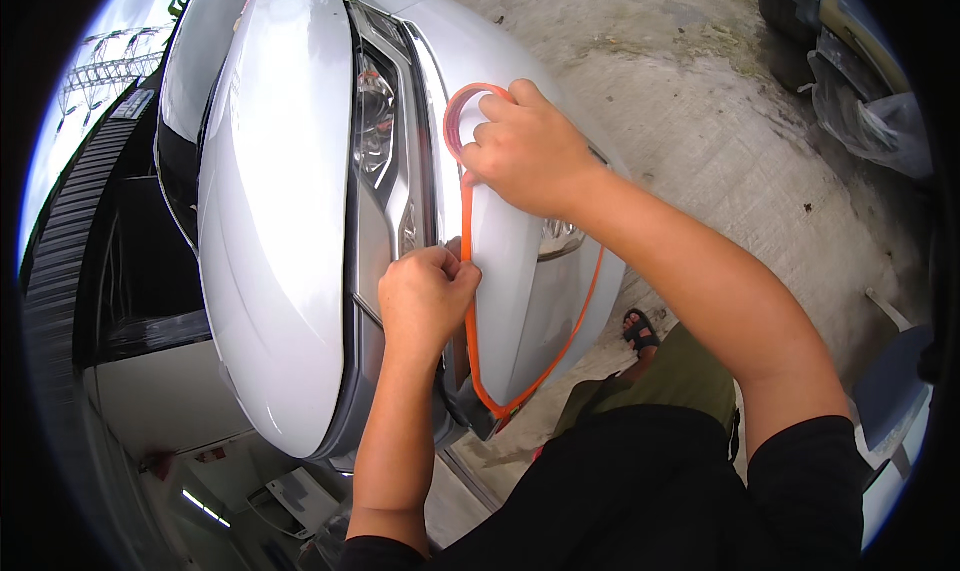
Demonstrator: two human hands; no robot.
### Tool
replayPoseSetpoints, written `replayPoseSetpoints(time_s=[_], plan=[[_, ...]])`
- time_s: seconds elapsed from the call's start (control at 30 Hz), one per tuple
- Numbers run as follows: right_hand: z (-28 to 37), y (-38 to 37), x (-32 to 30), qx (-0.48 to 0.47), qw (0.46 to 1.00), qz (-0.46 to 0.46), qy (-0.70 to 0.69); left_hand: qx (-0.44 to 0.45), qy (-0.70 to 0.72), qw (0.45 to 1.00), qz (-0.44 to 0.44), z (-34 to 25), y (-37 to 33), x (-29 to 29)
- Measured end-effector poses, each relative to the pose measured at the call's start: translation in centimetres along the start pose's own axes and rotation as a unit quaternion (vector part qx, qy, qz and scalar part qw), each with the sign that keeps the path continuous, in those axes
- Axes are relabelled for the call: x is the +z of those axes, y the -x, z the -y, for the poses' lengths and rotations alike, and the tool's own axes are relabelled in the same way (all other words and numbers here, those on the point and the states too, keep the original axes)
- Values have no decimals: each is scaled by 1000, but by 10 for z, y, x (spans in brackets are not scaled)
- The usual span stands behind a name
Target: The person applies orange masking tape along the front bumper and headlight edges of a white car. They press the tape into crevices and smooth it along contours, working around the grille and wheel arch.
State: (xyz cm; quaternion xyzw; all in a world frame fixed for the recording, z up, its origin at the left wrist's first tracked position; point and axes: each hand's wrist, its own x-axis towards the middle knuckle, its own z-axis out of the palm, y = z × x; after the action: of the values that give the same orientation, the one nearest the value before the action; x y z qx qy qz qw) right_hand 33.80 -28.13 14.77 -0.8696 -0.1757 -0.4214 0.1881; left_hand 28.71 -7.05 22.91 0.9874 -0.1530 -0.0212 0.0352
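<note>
My right hand (522,149) is closed on a roll of orange tape (455,121), held just over the white bumper of a car. From the roll an orange strip (467,216) runs down along the bumper's edge to my left hand (428,289). The left hand's fingers are curled, with thumb and fingertips pressed at the strip. Below it the orange tape (474,361) carries on to the bumper's lower corner, then bends back up along the other side of the grey-white panel (520,311). Left of my hands are the headlight (375,121) and the hood (280,171).
Rough concrete floor (690,141) lies to the right of the car. At the upper right stands another vehicle (860,21) with clear plastic sheeting (870,106) hanging from it. A blue chair-like object (890,386) is at the right edge. My sandalled foot (640,329) shows beside the bumper.
</note>
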Motion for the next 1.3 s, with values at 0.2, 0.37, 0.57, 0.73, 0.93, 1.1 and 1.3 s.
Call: replayPoseSetpoints(time_s=[0.2,0.37,0.57,0.73,0.93,1.1,1.3], plan=[[18,7,10,28,998,-28,40,7,47,999,7,4,0,-2],[26,7,11,68,997,-17,32,13,47,999,13,7,0,-2],[28,-2,3,71,995,33,55,26,35,999,22,6,-7,-2],[30,-5,0,63,995,43,66,-1,39,998,43,2,-7,-7],[30,-5,2,58,992,73,83,6,-39,998,43,-7,-19,-8],[18,-6,-1,52,991,117,39,44,-27,999,-16,-20,-44,-6],[8,-12,-6,22,984,176,23,3,29,999,-37,-19,-60,-5]])
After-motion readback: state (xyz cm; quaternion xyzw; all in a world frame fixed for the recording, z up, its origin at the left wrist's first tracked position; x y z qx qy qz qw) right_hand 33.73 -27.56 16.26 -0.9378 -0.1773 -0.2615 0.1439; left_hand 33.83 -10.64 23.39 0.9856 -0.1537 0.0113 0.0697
